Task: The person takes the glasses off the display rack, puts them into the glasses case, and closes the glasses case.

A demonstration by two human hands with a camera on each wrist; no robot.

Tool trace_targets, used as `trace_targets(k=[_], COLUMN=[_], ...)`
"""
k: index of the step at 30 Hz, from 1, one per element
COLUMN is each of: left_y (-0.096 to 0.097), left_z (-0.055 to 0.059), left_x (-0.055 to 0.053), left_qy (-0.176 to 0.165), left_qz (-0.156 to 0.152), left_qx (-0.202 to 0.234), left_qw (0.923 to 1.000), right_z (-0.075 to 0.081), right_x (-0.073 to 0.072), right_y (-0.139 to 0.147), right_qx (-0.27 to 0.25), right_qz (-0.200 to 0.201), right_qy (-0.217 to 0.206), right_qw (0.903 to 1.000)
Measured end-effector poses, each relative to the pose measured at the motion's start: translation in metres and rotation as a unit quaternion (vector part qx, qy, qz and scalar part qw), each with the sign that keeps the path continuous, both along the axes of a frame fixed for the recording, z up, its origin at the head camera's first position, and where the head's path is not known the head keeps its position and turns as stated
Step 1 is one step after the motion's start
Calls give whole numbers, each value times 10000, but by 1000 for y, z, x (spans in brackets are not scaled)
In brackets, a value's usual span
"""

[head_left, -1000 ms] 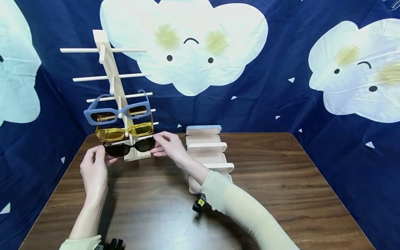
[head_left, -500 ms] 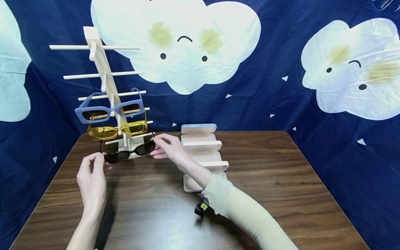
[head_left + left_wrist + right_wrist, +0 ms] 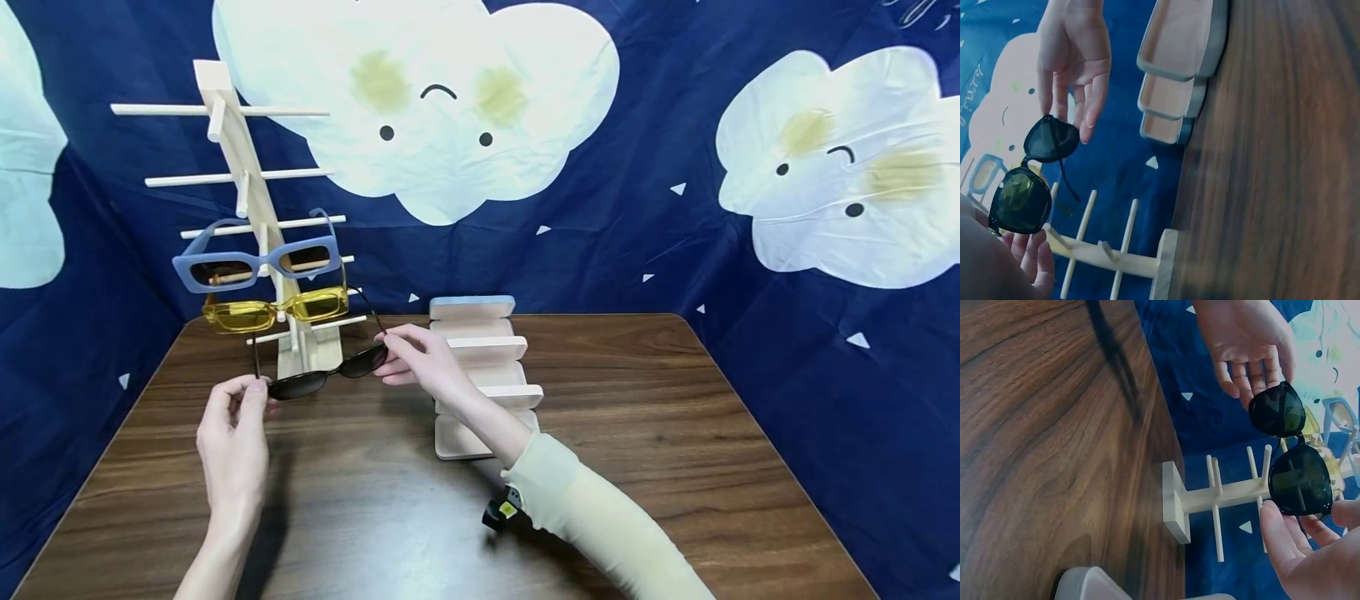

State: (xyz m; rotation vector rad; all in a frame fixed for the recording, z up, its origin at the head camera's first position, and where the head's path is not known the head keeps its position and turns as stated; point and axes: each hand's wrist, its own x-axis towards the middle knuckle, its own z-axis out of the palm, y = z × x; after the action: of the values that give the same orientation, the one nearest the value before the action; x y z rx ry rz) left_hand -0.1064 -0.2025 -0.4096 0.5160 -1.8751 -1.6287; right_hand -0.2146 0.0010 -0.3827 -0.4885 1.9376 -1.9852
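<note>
**Black sunglasses held between two hands in front of the rack**

The person holds the black sunglasses (image 3: 327, 377) just off the wooden rack (image 3: 258, 225), out over the table (image 3: 675, 433). The left hand (image 3: 232, 433) pinches the outer end of one lens between thumb and fingertips, and the right hand (image 3: 423, 360) pinches the opposite end the same way, so the pair hangs level between the two hands with its arms unfolded and pointing away from the person. From the left wrist view the dark lenses (image 3: 1035, 178) sit one above the other, with the far hand's fingertips (image 3: 1088, 125) touching the upper lens.

Just beyond the left hand, and above it, the yellow glasses (image 3: 276, 310) hang on a low rung of the rack, with the blue glasses (image 3: 255, 262) on the rung over them. The rungs higher up carry nothing. Just past the right hand, on its outer side, stands a stepped stack of pale trays (image 3: 483, 375). Behind everything hangs a dark blue cloth with cloud faces (image 3: 420, 100).
</note>
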Motion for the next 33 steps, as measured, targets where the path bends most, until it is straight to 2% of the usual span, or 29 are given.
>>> trace_targets(k=[6,11,22,27,33], left_y=[10,21,45,57,71], left_z=[-6,-6,-10,-8,-4], left_x=[0,-1,-5,-8,-10], left_qy=[-168,-274,-727,-798,-853], left_qz=[-201,-340,-670,-985,-1406], left_qx=[-241,-322,-561,-568,-626], left_qw=[9994,9985,9935,9903,9844], right_z=[0,0,-4,-5,-6], right_x=[6,8,21,24,26], right_y=[18,32,62,78,97], right_qx=[100,110,154,100,36], right_qz=[-107,-204,-638,-811,-982], right_qy=[288,506,477,545,428], right_qw=[9995,9984,9967,9952,9942])
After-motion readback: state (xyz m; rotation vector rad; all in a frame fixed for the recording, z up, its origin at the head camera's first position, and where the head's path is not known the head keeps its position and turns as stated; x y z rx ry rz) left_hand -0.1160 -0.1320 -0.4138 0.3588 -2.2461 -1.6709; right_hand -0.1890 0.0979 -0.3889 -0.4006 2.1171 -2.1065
